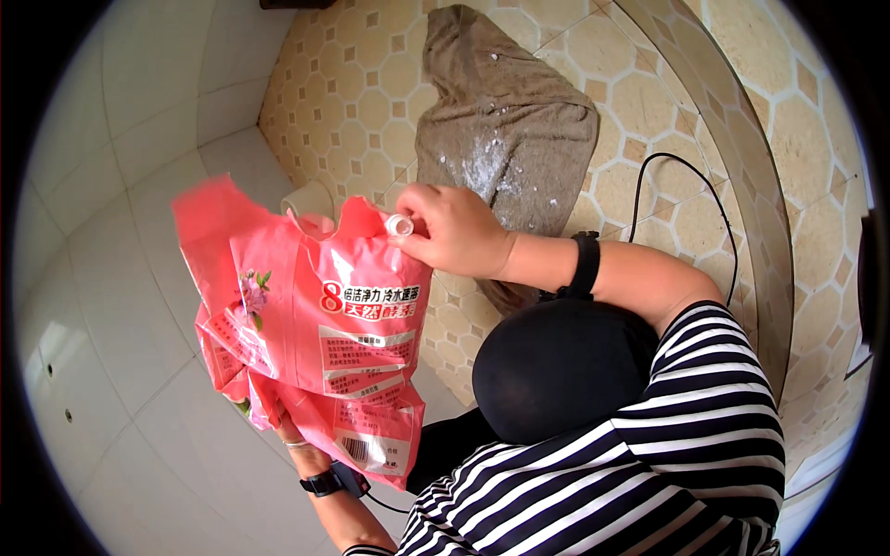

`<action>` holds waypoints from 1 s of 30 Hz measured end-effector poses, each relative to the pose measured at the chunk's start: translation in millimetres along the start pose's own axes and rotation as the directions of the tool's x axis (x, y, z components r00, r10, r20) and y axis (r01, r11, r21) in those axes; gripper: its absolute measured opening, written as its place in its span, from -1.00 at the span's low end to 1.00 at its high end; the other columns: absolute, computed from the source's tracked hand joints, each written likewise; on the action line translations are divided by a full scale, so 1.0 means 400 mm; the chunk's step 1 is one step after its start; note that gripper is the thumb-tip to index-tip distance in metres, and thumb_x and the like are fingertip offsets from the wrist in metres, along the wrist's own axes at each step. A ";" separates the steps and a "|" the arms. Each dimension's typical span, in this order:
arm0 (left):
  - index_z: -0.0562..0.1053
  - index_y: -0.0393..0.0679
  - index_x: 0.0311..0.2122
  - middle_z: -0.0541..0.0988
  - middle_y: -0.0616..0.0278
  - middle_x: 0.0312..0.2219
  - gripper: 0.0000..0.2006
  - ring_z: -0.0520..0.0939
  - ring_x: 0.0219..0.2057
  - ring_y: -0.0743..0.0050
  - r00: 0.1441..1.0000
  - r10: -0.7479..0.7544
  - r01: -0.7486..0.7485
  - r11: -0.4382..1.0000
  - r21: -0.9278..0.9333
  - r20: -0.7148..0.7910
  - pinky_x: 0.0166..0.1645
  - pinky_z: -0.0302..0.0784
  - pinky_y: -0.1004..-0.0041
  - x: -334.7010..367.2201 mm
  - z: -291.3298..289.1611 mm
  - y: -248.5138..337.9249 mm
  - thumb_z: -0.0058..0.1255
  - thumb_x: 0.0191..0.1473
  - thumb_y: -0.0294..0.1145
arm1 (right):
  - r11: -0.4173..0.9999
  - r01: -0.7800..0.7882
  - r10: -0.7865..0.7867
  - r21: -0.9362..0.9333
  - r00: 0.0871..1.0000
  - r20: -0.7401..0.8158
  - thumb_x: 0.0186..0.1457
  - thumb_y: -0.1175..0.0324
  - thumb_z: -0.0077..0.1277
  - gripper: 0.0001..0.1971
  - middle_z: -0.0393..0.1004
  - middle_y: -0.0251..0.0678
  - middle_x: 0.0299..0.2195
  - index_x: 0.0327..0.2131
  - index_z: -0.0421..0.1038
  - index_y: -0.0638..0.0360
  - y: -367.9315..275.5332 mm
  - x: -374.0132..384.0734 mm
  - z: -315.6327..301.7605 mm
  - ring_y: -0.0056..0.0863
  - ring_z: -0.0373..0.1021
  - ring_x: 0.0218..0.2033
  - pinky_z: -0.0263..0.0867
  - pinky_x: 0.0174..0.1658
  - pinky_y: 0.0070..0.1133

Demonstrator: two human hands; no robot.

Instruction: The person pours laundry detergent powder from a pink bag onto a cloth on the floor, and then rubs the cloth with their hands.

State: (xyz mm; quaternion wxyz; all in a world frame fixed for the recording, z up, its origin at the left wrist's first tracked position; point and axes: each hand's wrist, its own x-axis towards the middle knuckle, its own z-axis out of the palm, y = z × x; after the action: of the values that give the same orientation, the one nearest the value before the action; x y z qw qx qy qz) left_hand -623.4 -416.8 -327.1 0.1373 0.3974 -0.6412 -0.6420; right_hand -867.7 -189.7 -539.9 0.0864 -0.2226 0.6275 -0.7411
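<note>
Bag [301,310]: 1, pink | left grip [287,430], right grip [459,230]: 2, holding | cloth [533,139]: 1

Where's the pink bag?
In the head view, the pink bag is left of centre, right hand at its top edge, left hand mostly hidden at its lower left.

Cloth [547,139], cable [664,154] and ledge [731,116] around the right hand [459,232].

Just beyond the right hand, the brown cloth lies rumpled, dusted with white powder [482,169], on a cream patterned floor [371,102]. To the hand's right, the black cable curves over the floor; farther right runs the tiled ledge. To its left shows a pale cylinder [313,197], partly hidden, and well left a white tiled wall [93,204].
</note>
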 end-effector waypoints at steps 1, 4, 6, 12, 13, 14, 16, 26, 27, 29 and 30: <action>0.10 -0.11 0.12 0.27 0.23 0.03 -0.35 0.30 0.04 0.30 1.000 0.003 -0.003 1.000 0.012 -0.005 0.14 0.19 0.27 -0.001 -0.005 0.000 -0.06 -0.03 -0.03 | 0.999 -0.018 0.018 0.048 1.000 -0.013 -0.14 0.31 0.03 -0.80 0.40 -0.22 -0.62 -0.49 0.28 0.19 0.007 -0.002 -0.004 -0.26 0.39 -0.57 0.27 -0.53 -0.45; 0.10 -0.12 0.12 0.29 0.23 0.02 -0.36 0.32 0.02 0.31 0.999 0.002 0.001 0.997 0.075 -0.036 0.12 0.22 0.28 0.004 -0.015 0.002 -0.06 -0.02 -0.05 | 0.987 -0.090 0.091 0.134 0.996 -0.002 -0.16 0.31 0.08 -0.77 0.41 -0.21 -0.61 -0.48 0.28 0.19 0.020 -0.006 -0.023 -0.27 0.39 -0.57 0.26 -0.53 -0.47; 0.11 -0.12 0.12 0.29 0.23 0.01 -0.37 0.33 0.02 0.32 0.998 -0.023 0.030 0.991 0.128 -0.060 0.11 0.23 0.28 0.001 -0.025 -0.010 -0.06 -0.02 -0.07 | 0.952 -0.235 0.229 0.198 0.972 0.049 -0.17 0.31 0.13 -0.75 0.40 -0.21 -0.63 -0.47 0.28 0.20 0.033 -0.025 -0.036 -0.33 0.40 -0.59 0.26 -0.53 -0.52; 0.11 -0.14 0.12 0.32 0.23 -0.01 -0.40 0.36 -0.01 0.34 0.974 -0.166 0.215 0.899 0.381 -0.158 0.08 0.29 0.31 0.073 -0.042 -0.110 -0.06 0.00 -0.12 | 0.979 -0.203 0.204 -0.019 0.976 0.082 -0.14 0.26 0.09 -0.75 0.41 -0.19 -0.61 -0.46 0.28 0.18 0.053 -0.099 -0.098 -0.25 0.39 -0.57 0.27 -0.52 -0.44; 0.11 -0.15 0.12 0.32 0.23 -0.01 -0.40 0.37 -0.01 0.34 0.966 -0.210 0.252 0.892 0.376 -0.148 0.08 0.29 0.31 0.094 -0.042 -0.146 -0.07 0.00 -0.13 | 0.980 -0.167 0.177 -0.110 0.981 0.084 -0.12 0.23 0.07 -0.75 0.41 -0.17 -0.59 -0.46 0.28 0.17 0.084 -0.120 -0.101 -0.21 0.39 -0.55 0.28 -0.51 -0.41; 0.14 -0.16 0.10 0.37 0.23 -0.06 -0.46 0.42 -0.07 0.36 0.948 -0.312 0.317 0.900 0.300 -0.065 0.02 0.36 0.35 0.107 -0.048 -0.212 -0.08 0.01 -0.21 | 0.952 -0.122 0.160 -0.281 0.980 0.115 -0.10 0.27 0.05 -0.77 0.38 -0.19 -0.62 -0.44 0.29 0.21 0.147 -0.155 -0.107 -0.20 0.36 -0.59 0.25 -0.53 -0.42; 0.22 -0.19 0.04 0.41 0.24 -0.11 -0.56 0.47 -0.15 0.39 0.922 -0.386 0.373 0.904 0.210 0.021 -0.07 0.44 0.38 0.116 -0.051 -0.334 -0.10 0.04 -0.29 | 0.794 -0.206 0.425 -0.572 0.861 0.280 -0.04 0.20 -0.08 -0.75 0.43 -0.09 -0.55 -0.39 0.31 0.19 0.239 -0.189 -0.098 -0.10 0.39 -0.51 0.30 -0.46 -0.29; 0.24 -0.19 0.02 0.39 0.20 -0.09 -0.62 0.47 -0.13 0.36 0.908 -0.418 0.418 0.908 -0.020 0.012 -0.04 0.43 0.34 0.059 -0.025 -0.432 -0.17 0.08 -0.31 | 0.806 -0.180 0.406 -0.564 0.861 0.305 -0.12 0.23 -0.02 -0.76 0.42 -0.07 -0.56 -0.42 0.32 0.19 0.184 -0.220 -0.084 -0.06 0.38 -0.49 0.29 -0.44 -0.27; 0.24 -0.19 0.02 0.39 0.21 -0.09 -0.61 0.47 -0.13 0.36 0.897 -0.443 0.442 0.892 -0.096 0.012 -0.04 0.43 0.33 0.058 -0.043 -0.436 -0.16 0.08 -0.31 | 0.835 -0.154 0.351 -0.529 0.889 0.295 -0.11 0.21 -0.02 -0.76 0.42 -0.08 -0.57 -0.42 0.33 0.18 0.164 -0.227 -0.085 -0.06 0.38 -0.48 0.29 -0.45 -0.27; 0.25 -0.20 0.01 0.42 0.20 -0.14 -0.61 0.48 -0.15 0.36 0.851 -0.526 0.515 0.833 -0.203 0.002 -0.06 0.44 0.33 0.045 -0.099 -0.448 -0.14 0.06 -0.34 | 0.625 -0.298 0.641 -0.721 0.723 0.257 -0.08 0.19 -0.02 -0.76 0.43 -0.09 -0.56 -0.43 0.34 0.15 0.218 -0.214 -0.105 -0.06 0.38 -0.49 0.29 -0.45 -0.28; 0.25 -0.17 0.02 0.41 0.20 -0.12 -0.61 0.47 -0.13 0.33 0.856 -0.515 0.516 0.846 -0.139 0.043 -0.04 0.43 0.32 0.052 -0.097 -0.468 -0.14 0.06 -0.33 | 0.602 -0.254 0.670 -0.757 0.676 0.307 -0.05 0.20 -0.07 -0.76 0.45 -0.10 -0.49 -0.41 0.38 0.18 0.245 -0.189 -0.111 -0.09 0.40 -0.44 0.31 -0.41 -0.28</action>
State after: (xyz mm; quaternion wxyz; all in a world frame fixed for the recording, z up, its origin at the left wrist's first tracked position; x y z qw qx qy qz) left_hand -547.9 -432.7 -503.1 -0.0126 0.5425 -0.4630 -0.7009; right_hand -835.1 -138.9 -656.7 0.3828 -0.2660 0.8265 -0.3155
